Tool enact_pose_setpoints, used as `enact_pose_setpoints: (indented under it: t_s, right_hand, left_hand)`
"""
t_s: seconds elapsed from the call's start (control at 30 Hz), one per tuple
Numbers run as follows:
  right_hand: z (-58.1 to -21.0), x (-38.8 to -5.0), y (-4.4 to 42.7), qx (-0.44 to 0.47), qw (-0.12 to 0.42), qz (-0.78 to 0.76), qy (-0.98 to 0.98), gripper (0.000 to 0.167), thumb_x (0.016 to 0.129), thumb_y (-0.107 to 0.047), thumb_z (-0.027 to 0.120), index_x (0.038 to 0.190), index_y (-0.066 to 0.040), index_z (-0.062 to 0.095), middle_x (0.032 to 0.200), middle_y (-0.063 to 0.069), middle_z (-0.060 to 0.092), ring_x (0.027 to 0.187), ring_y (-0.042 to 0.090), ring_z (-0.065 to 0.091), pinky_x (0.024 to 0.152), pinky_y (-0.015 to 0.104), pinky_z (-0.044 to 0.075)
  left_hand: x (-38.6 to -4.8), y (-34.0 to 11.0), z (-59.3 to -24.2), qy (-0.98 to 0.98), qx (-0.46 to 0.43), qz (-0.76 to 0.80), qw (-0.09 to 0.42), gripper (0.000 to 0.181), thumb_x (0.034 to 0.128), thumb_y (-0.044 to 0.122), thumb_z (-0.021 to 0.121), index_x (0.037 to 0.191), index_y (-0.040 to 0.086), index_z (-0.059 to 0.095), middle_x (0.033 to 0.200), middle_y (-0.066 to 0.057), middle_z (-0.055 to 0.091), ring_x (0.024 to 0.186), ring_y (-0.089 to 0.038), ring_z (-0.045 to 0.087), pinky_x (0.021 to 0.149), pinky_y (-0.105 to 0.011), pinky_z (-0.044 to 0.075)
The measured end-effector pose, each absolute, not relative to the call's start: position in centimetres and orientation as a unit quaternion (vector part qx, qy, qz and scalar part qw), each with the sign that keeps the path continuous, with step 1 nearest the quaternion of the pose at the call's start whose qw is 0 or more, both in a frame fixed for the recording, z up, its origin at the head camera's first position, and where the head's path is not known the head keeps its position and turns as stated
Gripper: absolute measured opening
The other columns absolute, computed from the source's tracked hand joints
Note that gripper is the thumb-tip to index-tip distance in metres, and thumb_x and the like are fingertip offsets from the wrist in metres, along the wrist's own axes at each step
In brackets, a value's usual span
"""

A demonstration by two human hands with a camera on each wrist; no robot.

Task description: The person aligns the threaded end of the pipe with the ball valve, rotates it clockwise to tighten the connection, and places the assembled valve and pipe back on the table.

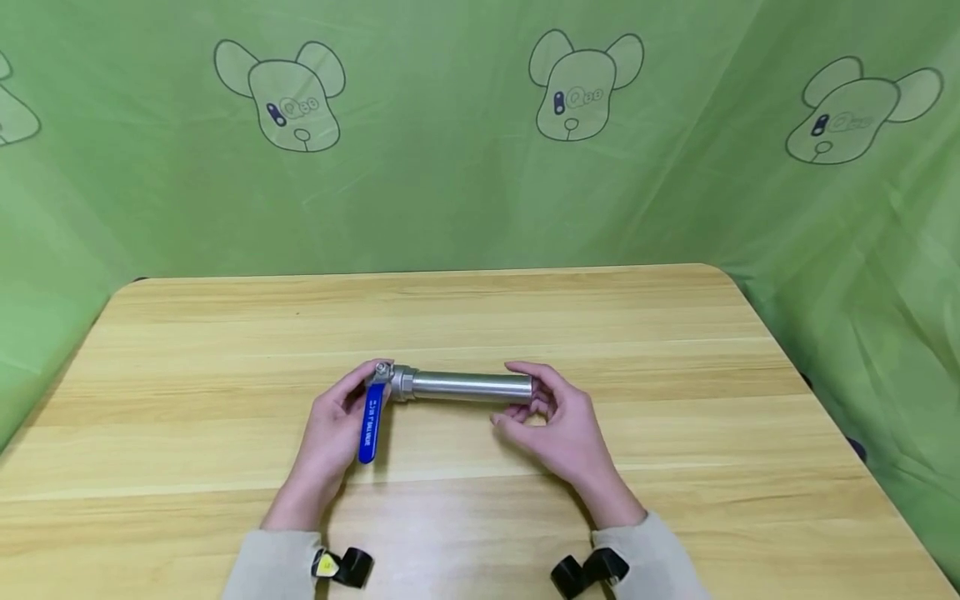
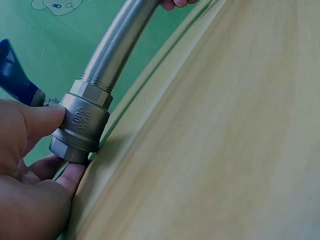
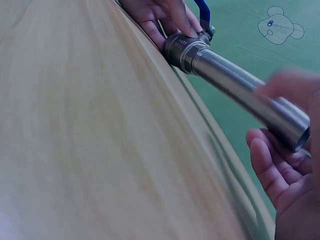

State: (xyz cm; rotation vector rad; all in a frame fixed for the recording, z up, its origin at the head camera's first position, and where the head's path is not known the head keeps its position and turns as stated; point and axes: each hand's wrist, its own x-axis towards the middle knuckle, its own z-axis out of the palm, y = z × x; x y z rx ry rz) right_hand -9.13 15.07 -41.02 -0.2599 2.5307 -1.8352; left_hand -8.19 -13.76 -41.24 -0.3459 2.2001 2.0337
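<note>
My left hand [image 1: 327,437] grips a metal ball valve [image 2: 82,120] by its body, thumb on the near side and fingers beneath. The valve's blue lever [image 1: 371,425] points toward me. A shiny steel pipe [image 1: 472,387] is joined to the valve and extends right, roughly level. At its free end is my right hand [image 1: 566,429], fingers and thumb spread loosely around the pipe. In the head view, thumb and forefinger stand off the pipe's sides. The right wrist view shows the pipe's hollow end [image 3: 302,140] beside the fingers; the thumb is blurred.
A wooden table [image 1: 225,333] lies beneath both hands. Behind it and to the right hangs a green curtain [image 1: 435,192] with printed animal heads. Each sleeve carries a black wrist camera, the left one [image 1: 354,567] and the right one [image 1: 573,577].
</note>
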Motion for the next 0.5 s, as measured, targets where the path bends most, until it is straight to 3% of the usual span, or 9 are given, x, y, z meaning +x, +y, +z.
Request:
enact_pose_setpoints:
  t_s: [0.13, 0.23, 0.33, 0.4, 0.5]
  right_hand:
    - [-40.98, -9.17, 15.25, -0.096, -0.033, -0.558, 0.824, 0.054, 0.081, -0.003, 0.093, 0.131, -0.011, 0.072, 0.104, 0.01, 0.076, 0.087, 0.014, 0.069, 0.077, 0.021, 0.061]
    - [-40.95, -9.16, 15.39, -0.112, -0.068, -0.541, 0.831, 0.047, 0.077, -0.009, 0.097, 0.121, -0.015, 0.08, 0.119, 0.004, 0.081, 0.107, 0.019, 0.076, 0.098, 0.029, 0.062]
    - [-40.94, -9.12, 15.47, -0.131, -0.097, -0.531, 0.831, 0.05, 0.073, -0.012, 0.1, 0.119, -0.018, 0.083, 0.129, -0.002, 0.079, 0.124, 0.02, 0.073, 0.113, 0.032, 0.055]
    - [-40.95, -9.1, 15.47, -0.14, -0.106, -0.533, 0.828, 0.05, 0.071, -0.011, 0.101, 0.118, -0.019, 0.084, 0.128, -0.002, 0.079, 0.122, 0.019, 0.073, 0.112, 0.032, 0.055]
    - [-40.92, -9.01, 15.4, -0.145, -0.111, -0.535, 0.825, 0.05, 0.071, -0.008, 0.1, 0.117, -0.019, 0.084, 0.118, -0.002, 0.08, 0.109, 0.015, 0.073, 0.099, 0.022, 0.059]
  left_hand:
    - [-8.25, -13.69, -41.26, 0.729, -0.109, 0.672, 0.063, 0.047, 0.1074, 0.02, 0.067, 0.154, 0.023, 0.059, 0.166, -0.009, 0.05, 0.156, -0.028, 0.046, 0.115, -0.015, 0.046]
    - [-8.21, -13.65, -41.23, 0.731, -0.104, 0.672, 0.06, 0.049, 0.1077, 0.02, 0.067, 0.156, 0.021, 0.057, 0.167, -0.011, 0.048, 0.158, -0.029, 0.044, 0.126, -0.028, 0.04]
    - [-8.17, -13.66, -41.23, 0.734, -0.103, 0.669, 0.058, 0.05, 0.1079, 0.02, 0.066, 0.157, 0.02, 0.056, 0.168, -0.011, 0.047, 0.159, -0.029, 0.042, 0.132, -0.037, 0.035]
    - [-8.1, -13.71, -41.22, 0.736, -0.104, 0.667, 0.058, 0.05, 0.1082, 0.021, 0.066, 0.157, 0.02, 0.055, 0.169, -0.012, 0.046, 0.159, -0.03, 0.041, 0.133, -0.041, 0.034]
    - [-8.03, -13.75, -41.26, 0.733, -0.105, 0.67, 0.061, 0.05, 0.108, 0.021, 0.066, 0.157, 0.022, 0.055, 0.17, -0.011, 0.045, 0.159, -0.03, 0.041, 0.133, -0.04, 0.034]
